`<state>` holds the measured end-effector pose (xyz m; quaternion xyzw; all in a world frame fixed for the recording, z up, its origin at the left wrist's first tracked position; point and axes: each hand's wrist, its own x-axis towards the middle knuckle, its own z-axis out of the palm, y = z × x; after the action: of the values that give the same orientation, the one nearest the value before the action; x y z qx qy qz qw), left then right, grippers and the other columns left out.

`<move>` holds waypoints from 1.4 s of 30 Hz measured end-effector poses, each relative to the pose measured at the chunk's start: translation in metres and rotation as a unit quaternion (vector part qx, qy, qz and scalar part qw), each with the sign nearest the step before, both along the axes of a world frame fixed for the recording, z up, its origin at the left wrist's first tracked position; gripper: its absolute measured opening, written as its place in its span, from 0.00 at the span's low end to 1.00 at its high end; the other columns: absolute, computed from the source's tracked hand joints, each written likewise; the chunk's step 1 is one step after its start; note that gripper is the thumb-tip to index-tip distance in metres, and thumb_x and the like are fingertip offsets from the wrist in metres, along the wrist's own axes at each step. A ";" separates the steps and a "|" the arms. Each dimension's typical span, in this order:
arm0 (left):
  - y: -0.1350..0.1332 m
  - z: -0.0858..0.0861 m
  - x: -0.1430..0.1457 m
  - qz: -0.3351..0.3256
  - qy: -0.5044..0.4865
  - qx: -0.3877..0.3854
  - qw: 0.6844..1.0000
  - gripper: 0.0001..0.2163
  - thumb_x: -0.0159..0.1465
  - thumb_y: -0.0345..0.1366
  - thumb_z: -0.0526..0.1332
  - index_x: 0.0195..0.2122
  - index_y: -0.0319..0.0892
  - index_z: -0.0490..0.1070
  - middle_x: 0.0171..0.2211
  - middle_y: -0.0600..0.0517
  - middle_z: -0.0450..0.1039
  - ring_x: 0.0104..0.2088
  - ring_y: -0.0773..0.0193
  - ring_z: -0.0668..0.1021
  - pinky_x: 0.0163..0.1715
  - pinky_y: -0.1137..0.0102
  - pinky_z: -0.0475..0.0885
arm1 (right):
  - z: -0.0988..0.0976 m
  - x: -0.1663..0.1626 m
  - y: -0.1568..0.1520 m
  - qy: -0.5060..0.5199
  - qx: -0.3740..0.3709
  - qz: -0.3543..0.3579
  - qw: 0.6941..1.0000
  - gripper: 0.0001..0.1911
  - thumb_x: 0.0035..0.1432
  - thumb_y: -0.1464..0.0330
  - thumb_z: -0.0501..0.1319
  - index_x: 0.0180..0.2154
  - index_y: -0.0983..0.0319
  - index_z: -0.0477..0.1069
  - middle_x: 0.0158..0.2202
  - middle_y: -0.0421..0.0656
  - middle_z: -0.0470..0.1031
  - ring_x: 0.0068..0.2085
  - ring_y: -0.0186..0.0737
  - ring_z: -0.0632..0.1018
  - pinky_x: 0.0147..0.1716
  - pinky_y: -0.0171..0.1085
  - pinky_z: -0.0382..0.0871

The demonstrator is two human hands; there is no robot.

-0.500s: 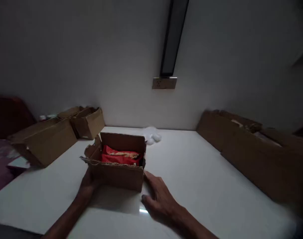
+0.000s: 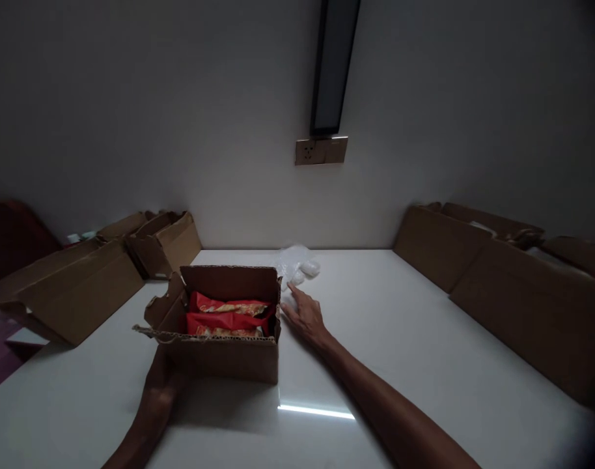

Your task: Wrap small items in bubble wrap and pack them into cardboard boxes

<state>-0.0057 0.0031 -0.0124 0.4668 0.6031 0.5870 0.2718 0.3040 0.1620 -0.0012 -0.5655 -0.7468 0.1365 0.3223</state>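
An open-topped cardboard box (image 2: 229, 361) with a torn left flap sits in front of me on the white table. Inside it lie red snack packets (image 2: 229, 320) with food pictures printed on them. My left hand (image 2: 165, 378) grips the box at its near left corner; its fingers are mostly hidden by the box and shadow. Beside the box's right wall is my right hand (image 2: 306, 314), open and holding nothing, its fingers stretched forward. Just beyond those fingertips lies a crumpled piece of clear plastic wrap (image 2: 293, 259).
More cardboard boxes stand along the left edge (image 2: 87, 286) and the right edge (image 2: 526, 312) of the white table (image 2: 375, 345). Behind the table is a grey wall with a socket plate (image 2: 321, 151) and a dark vertical panel (image 2: 335, 71).
My right hand has moved from the box's near right corner forward along its right side, toward the plastic wrap. My left hand stays at the box. The view has shifted slightly.
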 end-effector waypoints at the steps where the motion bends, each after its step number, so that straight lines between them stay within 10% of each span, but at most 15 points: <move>1: 0.000 -0.002 0.000 0.002 0.005 -0.005 1.000 0.32 0.53 0.50 0.68 0.57 0.44 0.67 0.54 0.46 0.74 0.57 0.44 0.72 0.56 0.57 0.71 | 0.002 -0.005 0.008 -0.008 -0.002 -0.007 1.000 0.28 0.63 0.62 0.56 0.64 0.58 0.62 0.60 0.49 0.71 0.57 0.52 0.72 0.56 0.48 0.60; 11: 0.000 -0.003 0.011 0.022 0.018 -0.023 0.999 0.31 0.56 0.52 0.66 0.57 0.44 0.67 0.54 0.46 0.74 0.56 0.45 0.73 0.56 0.58 0.70 | 0.001 -0.032 0.054 0.012 0.025 -0.066 0.997 0.17 0.64 0.65 0.56 0.51 0.60 0.76 0.47 0.53 0.80 0.53 0.51 0.74 0.48 0.41 0.60; 25: 0.001 0.004 0.011 -0.011 0.019 -0.003 1.000 0.34 0.57 0.51 0.65 0.62 0.43 0.63 0.57 0.45 0.72 0.60 0.44 0.70 0.61 0.54 0.65 | 0.019 -0.004 0.032 0.254 0.134 -0.067 0.956 0.17 0.59 0.57 0.58 0.39 0.61 0.78 0.41 0.48 0.82 0.43 0.45 0.79 0.45 0.42 0.69; 36: 0.004 0.008 0.007 -0.039 0.012 -0.017 0.999 0.33 0.53 0.50 0.68 0.57 0.42 0.66 0.54 0.43 0.74 0.58 0.44 0.73 0.57 0.56 0.70 | 0.047 0.124 -0.097 0.247 -0.031 -0.047 0.967 0.18 0.51 0.53 0.64 0.21 0.60 0.75 0.22 0.42 0.75 0.26 0.41 0.75 0.28 0.37 0.70; 42: 0.000 0.012 0.012 -0.050 0.009 -0.001 0.999 0.33 0.54 0.49 0.67 0.59 0.42 0.65 0.57 0.43 0.73 0.59 0.44 0.72 0.57 0.57 0.70 | 0.043 0.144 -0.135 0.147 -0.043 -0.105 0.983 0.18 0.53 0.51 0.62 0.36 0.56 0.78 0.34 0.46 0.81 0.34 0.48 0.79 0.34 0.44 0.73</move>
<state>0.0064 0.0031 -0.0008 0.5015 0.5819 0.5678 0.2959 0.4479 0.0273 0.0417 -0.6278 -0.6210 0.2161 0.4165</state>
